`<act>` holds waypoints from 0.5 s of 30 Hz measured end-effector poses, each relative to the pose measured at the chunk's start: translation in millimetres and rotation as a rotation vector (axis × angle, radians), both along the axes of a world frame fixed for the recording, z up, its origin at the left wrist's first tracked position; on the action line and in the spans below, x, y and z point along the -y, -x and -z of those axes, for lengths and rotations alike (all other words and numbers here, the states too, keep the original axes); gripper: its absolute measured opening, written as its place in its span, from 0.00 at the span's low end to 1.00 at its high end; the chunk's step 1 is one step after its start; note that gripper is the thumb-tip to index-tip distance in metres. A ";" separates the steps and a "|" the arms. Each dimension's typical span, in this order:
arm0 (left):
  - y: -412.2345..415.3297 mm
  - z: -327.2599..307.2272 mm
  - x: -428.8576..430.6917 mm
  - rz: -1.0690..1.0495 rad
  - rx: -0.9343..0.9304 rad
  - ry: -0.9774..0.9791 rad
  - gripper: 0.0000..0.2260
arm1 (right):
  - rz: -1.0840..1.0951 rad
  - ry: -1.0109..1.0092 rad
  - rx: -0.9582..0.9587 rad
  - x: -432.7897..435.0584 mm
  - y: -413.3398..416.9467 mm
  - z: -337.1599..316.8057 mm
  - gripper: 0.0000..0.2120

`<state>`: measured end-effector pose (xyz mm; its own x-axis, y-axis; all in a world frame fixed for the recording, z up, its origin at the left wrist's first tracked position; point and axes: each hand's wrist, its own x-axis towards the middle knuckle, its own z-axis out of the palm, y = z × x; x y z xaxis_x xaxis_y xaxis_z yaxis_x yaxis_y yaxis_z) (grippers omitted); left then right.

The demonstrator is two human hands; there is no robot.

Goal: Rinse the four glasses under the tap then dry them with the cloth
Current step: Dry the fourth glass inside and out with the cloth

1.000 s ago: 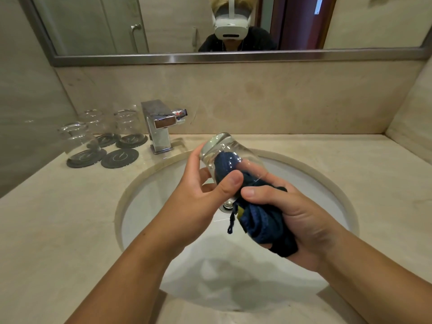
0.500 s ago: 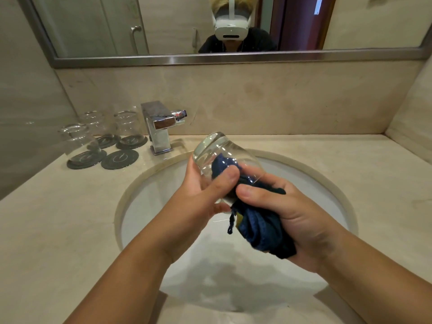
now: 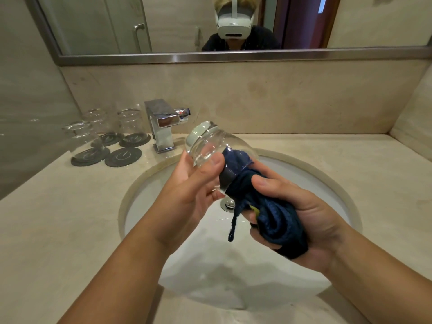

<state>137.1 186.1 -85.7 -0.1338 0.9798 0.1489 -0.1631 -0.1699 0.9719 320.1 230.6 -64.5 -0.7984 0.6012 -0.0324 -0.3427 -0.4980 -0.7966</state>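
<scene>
Head view: nearest, the right hand (image 3: 304, 220) grips the bunched blue cloth (image 3: 278, 220), whose end is stuffed into the mouth of the glass (image 3: 210, 146). The left hand (image 3: 194, 190) clasps that glass, tilted over the sink (image 3: 210, 265). To dry it well, I would turn the glass against the cloth and push the cloth to the base with gentle pressure. Farther off, beside the tap (image 3: 163, 127), three glasses (image 3: 132, 123) stand on dark coasters (image 3: 123, 156).

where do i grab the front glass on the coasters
Take the front glass round its sides, probably from the front right: it stands upright on its coaster, the wall is close on its left, and two other glasses stand behind it.
</scene>
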 end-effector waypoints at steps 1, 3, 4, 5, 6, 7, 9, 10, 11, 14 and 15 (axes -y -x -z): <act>0.5 0.3 -0.6 0.000 0.002 -0.007 0.37 | 0.007 0.003 0.005 -0.4 -0.4 0.3 0.18; 0.9 1.4 -1.8 -0.020 0.008 -0.009 0.37 | 0.015 0.009 0.018 -1.2 -0.5 0.4 0.18; 0.4 2.1 -2.6 -0.031 0.019 -0.007 0.37 | 0.019 0.005 0.027 -1.6 -0.9 0.0 0.18; 0.6 3.3 -3.7 -0.046 0.033 -0.002 0.36 | 0.026 -0.005 0.028 -2.4 -1.6 -0.3 0.18; 1.0 3.5 -5.1 -0.074 0.052 0.010 0.33 | 0.041 -0.013 0.027 -3.0 -2.6 -1.4 0.17; 2.7 3.1 -6.5 -0.120 0.079 0.031 0.31 | 0.063 -0.030 0.022 -4.6 -3.9 -2.4 0.17; 8.2 1.5 -8.7 -0.223 0.122 0.090 0.33 | 0.135 -0.147 0.063 -7.0 -7.1 -7.0 0.13; 10.3 0.1 -9.0 -0.252 0.132 0.120 0.37 | 0.181 -0.228 0.110 -8.0 -8.0 -9.8 0.10; 11.9 -1.3 -8.6 -0.265 0.137 0.149 0.41 | 0.239 -0.302 0.162 -9.9 -8.9 -10.5 0.07; 9.4 -5.4 -6.5 -0.284 0.156 0.232 0.45 | 0.515 -0.588 0.460 -20.4 -12.3 -3.1 0.05; 7.2 -6.2 -6.1 -0.275 0.164 0.263 0.46 | 0.573 -0.715 0.559 -24.3 -13.3 0.3 0.04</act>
